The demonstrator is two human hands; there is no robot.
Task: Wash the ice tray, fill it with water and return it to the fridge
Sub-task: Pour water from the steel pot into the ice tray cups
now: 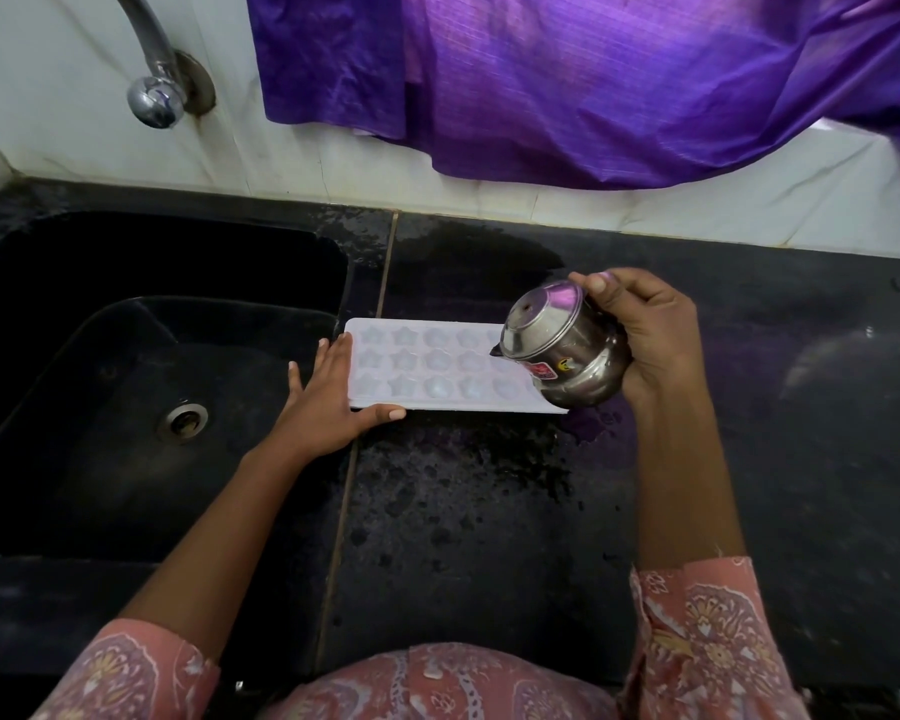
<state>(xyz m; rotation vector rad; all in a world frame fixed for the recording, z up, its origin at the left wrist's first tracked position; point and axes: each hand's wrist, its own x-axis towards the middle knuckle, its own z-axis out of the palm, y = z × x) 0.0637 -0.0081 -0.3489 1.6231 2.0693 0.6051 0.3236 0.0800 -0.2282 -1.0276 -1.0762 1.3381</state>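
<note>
Ice tray (427, 366) lies on counter (463, 511) between the hands; left hand (328, 392) rests on its left end. Pot (562, 345), gripped in right hand (650, 335), tilts over its right end. Sink (126, 356) left of left hand, tap (152, 70) behind. Cloth (567, 80) behind right hand.

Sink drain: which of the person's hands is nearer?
Left. The left hand rests on the ice tray by the sink, near the drain; the right hand holds a steel pot farther right.

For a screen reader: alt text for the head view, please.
The right hand tilts a small steel pot over a white ice tray on a wet black counter beside a sink; the left hand rests on the tray's near-sink end.
</note>
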